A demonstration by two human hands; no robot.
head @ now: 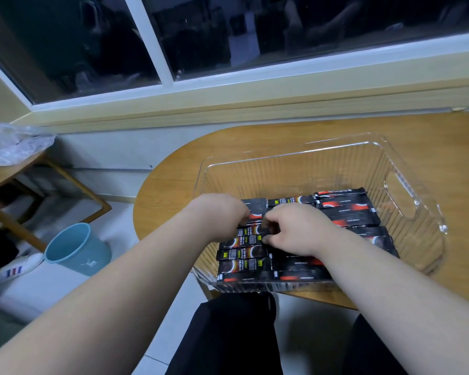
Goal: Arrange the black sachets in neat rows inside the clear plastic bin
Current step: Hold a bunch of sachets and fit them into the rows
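Note:
A clear ribbed plastic bin [417, 190] stands on a round wooden table [173, 182]. Several black sachets [241, 253] with red and white print lie flat in it, in a left column and a right column [347, 209]. Both my hands are inside the bin over the middle. My left hand [222, 212] has its fingers curled down onto a sachet in the left column. My right hand [293, 228] pinches the end of a black sachet [251, 231] beside it. The sachets under my hands are hidden.
A light blue waste bucket [76, 249] stands on the floor left of the table. A wooden stool frame [73, 185] with a plastic bag [8, 144] on top is at far left. A shoe [19, 269] lies near it. A window sill runs behind the table.

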